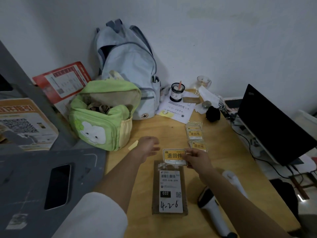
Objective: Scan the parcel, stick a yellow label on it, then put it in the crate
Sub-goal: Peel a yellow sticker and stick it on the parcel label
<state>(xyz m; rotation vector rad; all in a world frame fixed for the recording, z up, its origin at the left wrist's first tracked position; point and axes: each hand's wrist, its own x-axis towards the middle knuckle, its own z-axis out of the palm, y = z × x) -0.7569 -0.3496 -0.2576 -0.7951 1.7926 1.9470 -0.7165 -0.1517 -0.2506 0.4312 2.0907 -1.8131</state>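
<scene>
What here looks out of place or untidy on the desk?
The two piles of yellow labels beyond the parcel are fanned unevenly, not squared. A loose yellow strip lies alone by the green bag. Nothing looks spilled or damaged.

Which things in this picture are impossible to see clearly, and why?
- Head view: far end of the parcel is covered by the yellow label held in the right hand.
- Fine print on the white shipping label is too small.
- Left hand is motion-blurred.
- Scanner is cut off by the bottom edge.
- No crate is identifiable.
</scene>
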